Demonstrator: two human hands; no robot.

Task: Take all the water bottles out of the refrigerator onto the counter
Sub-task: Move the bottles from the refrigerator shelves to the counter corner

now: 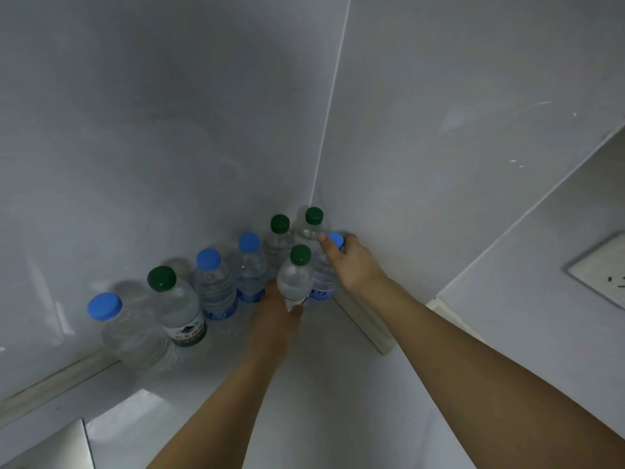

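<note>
L hand [275,304] mostly hidden behind the green-cap bottle [295,277] it grips low on the counter [338,384], fingers unseen, while R hand [348,262] pinches the cap of the blue-cap bottle [324,282] just beside it, w/ six more bottles along the wall [169,130].

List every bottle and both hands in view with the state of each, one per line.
left hand: grips the lower body of a green-capped bottle, upright.
right hand: grips the neck of a blue-capped bottle, upright.
two green-capped bottles in the corner: upright, caps on, free.
two blue-capped bottles mid-row: upright, caps on, free.
green-capped bottle with label: upright, cap on, free.
leftmost blue-capped bottle: upright, cap on, free.
</note>
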